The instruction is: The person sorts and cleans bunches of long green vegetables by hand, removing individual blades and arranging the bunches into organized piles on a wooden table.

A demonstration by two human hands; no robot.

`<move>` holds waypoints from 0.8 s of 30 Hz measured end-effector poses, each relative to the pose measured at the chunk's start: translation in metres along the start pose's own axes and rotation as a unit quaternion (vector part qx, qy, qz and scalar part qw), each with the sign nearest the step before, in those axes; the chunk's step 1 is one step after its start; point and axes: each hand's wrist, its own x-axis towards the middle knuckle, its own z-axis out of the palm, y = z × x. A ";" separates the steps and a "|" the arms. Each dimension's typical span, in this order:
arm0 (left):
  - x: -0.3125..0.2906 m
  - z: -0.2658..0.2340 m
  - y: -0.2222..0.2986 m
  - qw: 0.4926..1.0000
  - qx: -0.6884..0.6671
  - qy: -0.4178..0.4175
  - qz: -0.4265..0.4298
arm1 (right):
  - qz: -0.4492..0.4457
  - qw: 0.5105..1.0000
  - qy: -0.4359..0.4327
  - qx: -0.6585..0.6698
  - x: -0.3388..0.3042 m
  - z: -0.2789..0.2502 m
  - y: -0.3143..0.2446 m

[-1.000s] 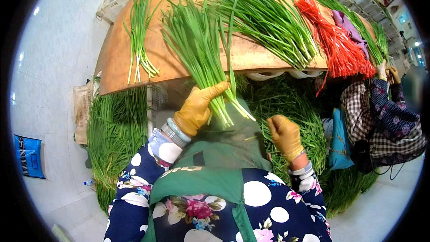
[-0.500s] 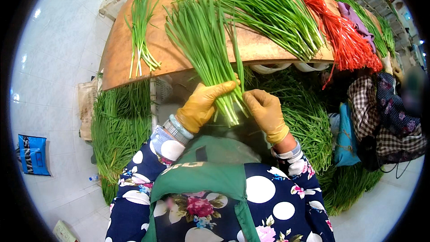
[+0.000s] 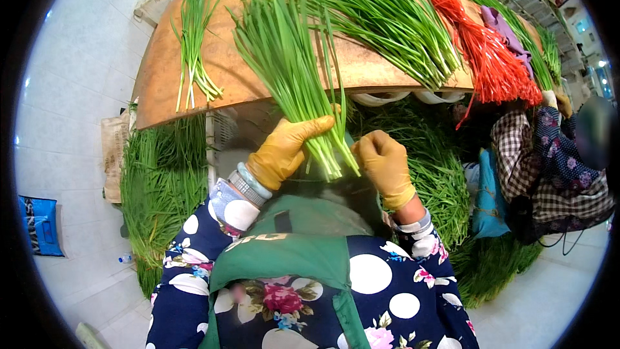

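My left hand (image 3: 281,150), in a yellow rubber glove, is closed round a bunch of garlic chives (image 3: 287,64) near its pale stem ends. The leaves fan out away from me over the wooden board, and the cut ends point down toward my apron. Just right of those ends is my gloved right hand (image 3: 389,171), its thumb and fingers pinched together. Whatever is in that pinch, if anything, is hidden. A small bunch of chives (image 3: 194,45) lies on the board's left part, and a big pile of chives (image 3: 387,19) lies to the right.
The curved wooden board (image 3: 158,90) spans the far side. Red plastic ties (image 3: 494,58) hang over its right end. Loose chives (image 3: 161,187) fill the space below on both sides. A co-worker in a checked garment (image 3: 571,200) is at the far right, beside a blue bag (image 3: 489,200).
My right hand has drawn slightly away from the stem ends. The bunch stays in my left hand. The whole view has shifted a little, so the surroundings sit farther left.
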 end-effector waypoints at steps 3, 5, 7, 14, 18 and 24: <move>0.003 -0.002 -0.001 1.000 -0.008 -0.018 0.003 | -0.066 0.996 -0.039 0.046 0.003 -0.006 -0.010; 0.001 -0.001 -0.004 1.000 0.010 -0.009 0.021 | -0.050 0.996 -0.060 0.035 0.001 -0.002 -0.028; 0.002 0.000 -0.003 1.000 0.017 -0.005 0.026 | -0.061 0.995 -0.059 0.050 0.003 0.006 -0.023; 0.005 -0.001 -0.005 0.999 0.027 0.006 0.037 | -0.041 0.999 -0.019 0.008 0.004 0.010 -0.014; 0.005 -0.001 -0.003 0.999 0.042 0.002 0.029 | -0.027 0.993 0.035 0.107 0.002 0.010 -0.021; 0.003 -0.003 -0.003 0.998 0.040 -0.002 0.047 | -0.014 0.996 -0.055 0.074 0.005 0.006 -0.029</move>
